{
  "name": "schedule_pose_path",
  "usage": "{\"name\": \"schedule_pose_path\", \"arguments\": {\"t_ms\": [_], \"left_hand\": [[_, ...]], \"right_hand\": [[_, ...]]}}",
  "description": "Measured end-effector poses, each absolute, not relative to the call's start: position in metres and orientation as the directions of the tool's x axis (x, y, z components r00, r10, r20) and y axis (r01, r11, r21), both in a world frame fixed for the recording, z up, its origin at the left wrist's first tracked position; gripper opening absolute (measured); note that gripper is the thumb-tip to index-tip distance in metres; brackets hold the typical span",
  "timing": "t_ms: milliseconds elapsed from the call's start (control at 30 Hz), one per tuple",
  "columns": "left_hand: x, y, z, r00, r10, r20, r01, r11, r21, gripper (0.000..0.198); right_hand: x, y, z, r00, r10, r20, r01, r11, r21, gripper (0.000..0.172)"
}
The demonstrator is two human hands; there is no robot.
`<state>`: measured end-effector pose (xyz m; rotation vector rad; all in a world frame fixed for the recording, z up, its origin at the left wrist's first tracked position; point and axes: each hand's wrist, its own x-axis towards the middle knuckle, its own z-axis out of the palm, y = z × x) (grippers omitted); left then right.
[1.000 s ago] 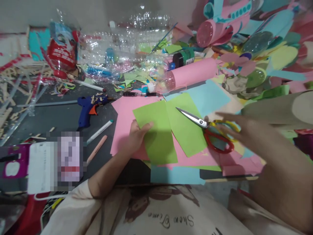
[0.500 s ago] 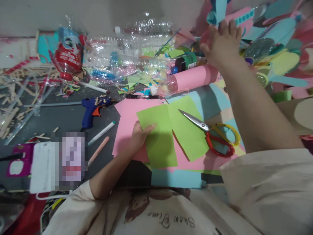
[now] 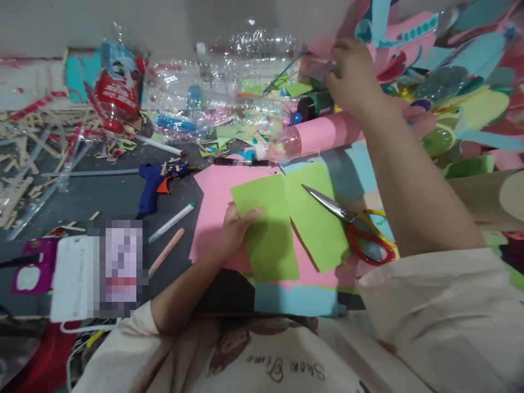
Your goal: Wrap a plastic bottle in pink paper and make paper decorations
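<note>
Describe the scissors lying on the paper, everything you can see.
The scissors lie flat, blades shut, silver tips pointing away and left across a green sheet. One handle loop is yellow, the other red, plastic by the look; they rest on pink and blue paper, partly hidden by the right forearm. No hand touches them.

red-and-yellow scissors (image 3: 347,216) lie blades shut; a blue glue gun (image 3: 153,185) lies near a white marker (image 3: 172,222).

Upside-down script on the person's cream shirt (image 3: 266,349) reads roughly "Show Time"; nothing else is legible.
</note>
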<state>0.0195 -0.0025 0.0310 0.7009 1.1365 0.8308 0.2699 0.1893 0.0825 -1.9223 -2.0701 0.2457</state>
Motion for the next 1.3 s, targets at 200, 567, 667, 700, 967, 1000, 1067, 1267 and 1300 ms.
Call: {"name": "schedule_pose_path", "arguments": {"t_ms": [200, 567, 667, 700, 967, 1000, 1067, 1267, 1300], "left_hand": [[0.018, -0.004, 0.027, 0.062, 0.887, -0.457, -0.304, 0.453, 0.838, 0.019], [0.017, -0.007, 0.033, 0.253, 0.831, -0.495, -0.166, 0.541, 0.824, 0.018], [0.016, -0.011, 0.029, 0.370, 0.809, -0.456, -0.005, 0.493, 0.870, 0.019], [0.017, -0.011, 0.027, 0.375, 0.819, -0.435, 0.053, 0.450, 0.892, 0.019], [0.021, 0.001, 0.021, 0.167, 0.926, -0.340, 0.171, 0.312, 0.935, 0.025], [0.020, 0.003, 0.021, 0.164, 0.922, -0.350, 0.132, 0.331, 0.934, 0.028], [0.019, 0.006, 0.021, 0.160, 0.919, -0.361, 0.065, 0.355, 0.933, 0.033], [0.017, 0.013, 0.019, 0.079, 0.939, -0.335, -0.037, 0.339, 0.940, 0.038], [0.016, 0.014, 0.018, 0.058, 0.940, -0.335, -0.064, 0.339, 0.939, 0.038]], "right_hand": [[0.229, 0.091, 0.073, -0.247, 0.903, 0.351, 0.906, 0.344, -0.247, 0.041], [0.219, 0.024, 0.046, -0.500, 0.852, 0.156, 0.759, 0.518, -0.394, 0.035], [0.229, 0.006, 0.033, -0.439, 0.891, 0.116, 0.815, 0.450, -0.365, 0.037], [0.232, 0.000, 0.026, -0.406, 0.907, 0.116, 0.837, 0.420, -0.351, 0.042], [0.269, -0.003, -0.011, -0.219, 0.967, 0.131, 0.904, 0.251, -0.346, 0.054], [0.269, -0.003, -0.005, -0.184, 0.971, 0.153, 0.897, 0.229, -0.378, 0.052], [0.261, -0.008, 0.011, -0.124, 0.977, 0.174, 0.853, 0.194, -0.485, 0.046], [0.207, -0.040, 0.034, -0.269, 0.963, 0.006, 0.505, 0.146, -0.850, 0.042], [0.201, -0.043, 0.030, -0.285, 0.956, 0.072, 0.485, 0.208, -0.849, 0.046]]}}
